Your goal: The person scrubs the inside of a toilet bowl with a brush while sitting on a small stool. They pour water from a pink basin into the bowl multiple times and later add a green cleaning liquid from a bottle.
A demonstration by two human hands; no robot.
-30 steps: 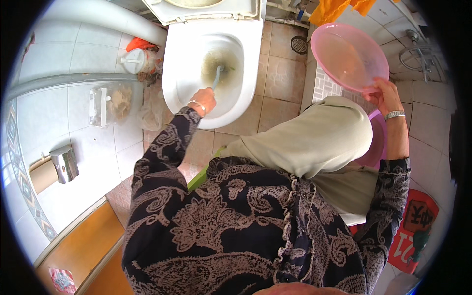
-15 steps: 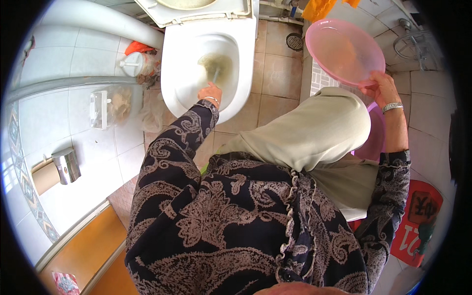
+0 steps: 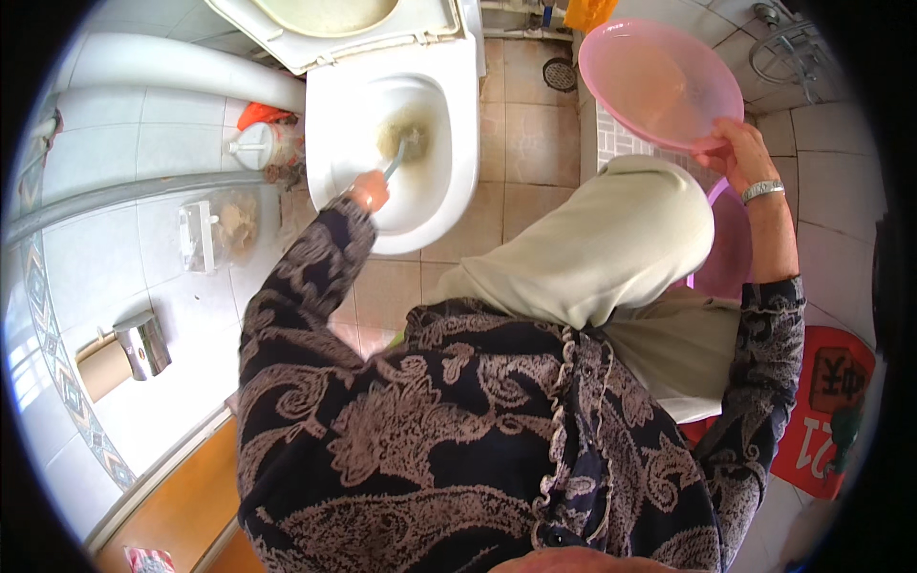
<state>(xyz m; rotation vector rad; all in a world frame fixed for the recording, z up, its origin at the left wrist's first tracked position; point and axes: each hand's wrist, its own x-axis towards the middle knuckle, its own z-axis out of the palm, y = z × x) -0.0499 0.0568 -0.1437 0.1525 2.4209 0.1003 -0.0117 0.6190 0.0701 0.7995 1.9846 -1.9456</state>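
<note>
Fingers (image 3: 374, 186) of the left hand (image 3: 367, 194) are wrapped around the near end of a slim pale-blue handle (image 3: 393, 164), whose far end dips into the murky, yellowish water (image 3: 408, 134) of a white ceramic toilet (image 3: 461, 196). That grip at the very end probably lets the tool reach low in the bowl while the hand stays above the water; the tip's shape is too blurred to tell.

The right hand (image 3: 741, 155) has its fingers closed on the near rim of a wide, round, translucent pink plastic basin (image 3: 712, 81), which is tilted beside the right knee. Presumably the rim is the handiest place to steady it with one hand. Whether it also rests on the ledge of small pale tiles (image 3: 614, 141) cannot be told, nor whether the pale patch inside is liquid.

Counted out: one blue-handled tool, one toilet and two pinkish vessels, the second a purple-pink container (image 3: 728, 244) partly hidden behind the knee. One round dark floor drain (image 3: 560, 74) lies between the toilet and the ledge. One cream toilet seat (image 3: 330, 13) is raised, likely so that the bowl is open to the tool.
</note>
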